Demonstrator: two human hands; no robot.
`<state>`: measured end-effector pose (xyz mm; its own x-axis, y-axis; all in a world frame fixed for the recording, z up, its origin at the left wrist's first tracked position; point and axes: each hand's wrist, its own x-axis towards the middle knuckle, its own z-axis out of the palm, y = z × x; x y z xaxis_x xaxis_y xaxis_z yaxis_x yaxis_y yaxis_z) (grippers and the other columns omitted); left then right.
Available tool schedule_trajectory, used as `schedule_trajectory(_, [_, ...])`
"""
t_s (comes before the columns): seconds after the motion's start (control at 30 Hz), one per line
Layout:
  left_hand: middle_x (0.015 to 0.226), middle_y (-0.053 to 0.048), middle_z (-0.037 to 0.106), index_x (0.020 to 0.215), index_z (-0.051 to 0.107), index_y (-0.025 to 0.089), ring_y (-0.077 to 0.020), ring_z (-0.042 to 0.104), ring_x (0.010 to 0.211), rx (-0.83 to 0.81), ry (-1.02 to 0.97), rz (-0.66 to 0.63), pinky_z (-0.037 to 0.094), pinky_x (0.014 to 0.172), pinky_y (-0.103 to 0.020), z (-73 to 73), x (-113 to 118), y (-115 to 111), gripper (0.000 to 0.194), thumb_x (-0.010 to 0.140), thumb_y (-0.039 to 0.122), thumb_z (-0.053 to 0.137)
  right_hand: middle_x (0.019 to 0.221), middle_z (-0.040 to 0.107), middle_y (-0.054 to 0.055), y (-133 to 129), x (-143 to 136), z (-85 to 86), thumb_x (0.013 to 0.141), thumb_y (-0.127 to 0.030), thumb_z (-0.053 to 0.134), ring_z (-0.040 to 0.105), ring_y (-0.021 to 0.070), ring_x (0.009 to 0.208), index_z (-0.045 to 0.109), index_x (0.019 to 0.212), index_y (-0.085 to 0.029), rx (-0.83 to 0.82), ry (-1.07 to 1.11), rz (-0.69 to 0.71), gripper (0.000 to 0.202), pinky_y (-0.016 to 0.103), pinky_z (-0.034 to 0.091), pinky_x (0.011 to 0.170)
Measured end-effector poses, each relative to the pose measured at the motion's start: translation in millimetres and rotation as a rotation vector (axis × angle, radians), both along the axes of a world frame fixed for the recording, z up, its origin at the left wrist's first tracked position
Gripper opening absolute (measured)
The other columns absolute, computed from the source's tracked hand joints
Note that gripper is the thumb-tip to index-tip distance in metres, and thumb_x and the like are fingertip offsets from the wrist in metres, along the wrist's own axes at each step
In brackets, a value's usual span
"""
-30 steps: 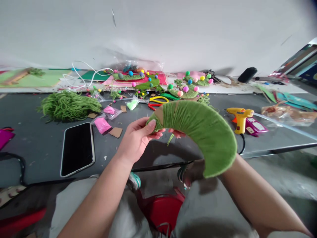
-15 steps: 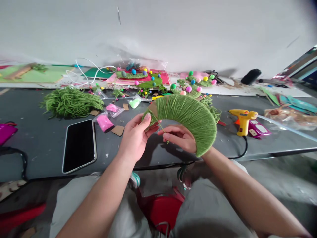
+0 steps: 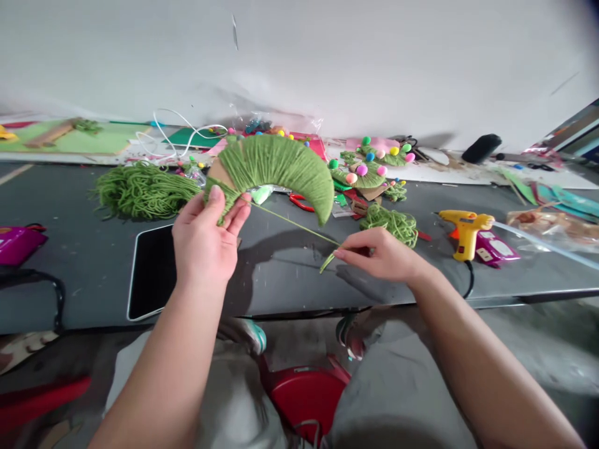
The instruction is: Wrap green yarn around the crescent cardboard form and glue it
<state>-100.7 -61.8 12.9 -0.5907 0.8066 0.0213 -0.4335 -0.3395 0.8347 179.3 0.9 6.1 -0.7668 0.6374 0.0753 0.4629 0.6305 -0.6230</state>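
Left hand: While its palm faces up, my left hand (image 3: 208, 234) grasps the narrow end of the green crescent (image 3: 285, 168) between thumb and fingers.
Right hand: I have the right hand (image 3: 379, 252) pinching a green strand (image 3: 299, 224), drawn in a straight line between the two hands, with loose ends poking out below the fingertips.
Crescent: it sits above and right of the left hand, raised over the gray table (image 3: 281, 287), its wide curve arching toward the right hand but apart from it. I can see yarn wrapped around it, and a bare brown patch (image 3: 219, 173) just above the left thumb.
Close to the left hand: a black-screened tablet (image 3: 152, 274), partly hidden behind the hand and forearm; beyond it, a big yarn bundle (image 3: 147, 190).
Close to the right hand: a smaller yarn heap (image 3: 390, 224) just behind; right of the hand, a yellow glue gun (image 3: 467, 231) beside a purple packet (image 3: 498, 248).
Farther from both hands: red-handled tool (image 3: 302, 202), pompom-dotted green pieces (image 3: 369, 178) and a looped white cable (image 3: 175, 149).
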Motion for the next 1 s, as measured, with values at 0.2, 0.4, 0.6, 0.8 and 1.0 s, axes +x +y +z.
schedule_trajectory(0.2, [0.087,0.006,0.077,0.082,0.07,0.022,-0.0154,0.074,0.09,0.041,-0.02,0.169,0.059,0.091,-0.03,7.2,-23.9,-1.0,0.005,0.087,0.023,0.072,0.054,0.035,-0.004,13.6,36.8,17.9,0.09,-0.056,0.06,0.028,0.0121,0.056,0.045,0.056,-0.02,0.041,-0.188,-0.218,0.051,0.029,0.026,0.055])
schedule_trajectory(0.4, [0.08,0.011,0.076,0.082,0.067,0.024,-0.0102,0.072,0.087,0.063,0.004,0.24,0.057,0.095,-0.028,12.2,-40.2,-2.3,0.007,0.089,0.024,0.07,0.072,0.066,0.007,45.5,58.6,18.3,0.091,-0.056,0.052,0.052,0.022,0.069,0.072,0.078,-0.023,0.204,-0.517,-0.819,0.041,0.034,0.037,0.072])
schedule_trajectory(0.6, [0.081,0.016,0.075,0.08,0.066,0.028,-0.0051,0.068,0.108,0.064,-0.075,0.282,0.051,0.103,-0.016,19.4,-60.3,-8.8,0.01,0.09,0.026,0.07,0.119,0.069,0.024,75.8,69.4,8.5,0.096,-0.046,0.044,0.06,0.0345,0.103,0.07,0.124,-0.016,0.253,-0.478,-0.99,0.049,0.042,0.04,0.084])
schedule_trajectory(0.8, [0.093,0.021,0.076,0.089,0.065,0.031,0.0005,0.058,0.125,0.07,-0.015,0.334,0.045,0.106,-0.008,21.2,-94.1,-26.0,0.008,0.088,0.027,0.071,0.131,0.062,0.023,91.5,83.0,2.4,0.094,-0.028,0.051,0.056,0.0294,0.113,0.071,0.127,-0.015,0.367,-0.22,-1.104,0.041,0.039,0.039,0.092])
schedule_trajectory(1.0, [0.101,0.014,0.076,0.086,0.067,0.028,-0.0067,0.064,0.119,-0.001,-0.099,0.404,0.052,0.103,-0.015,18.2,-91.4,-22.5,0.008,0.084,0.026,0.075,0.098,0.071,0.018,131.7,91.1,-1.7,0.093,-0.023,0.057,0.061,0.0144,0.069,0.07,0.121,-0.004,0.267,0.026,-1.091,0.037,0.031,0.046,0.069])
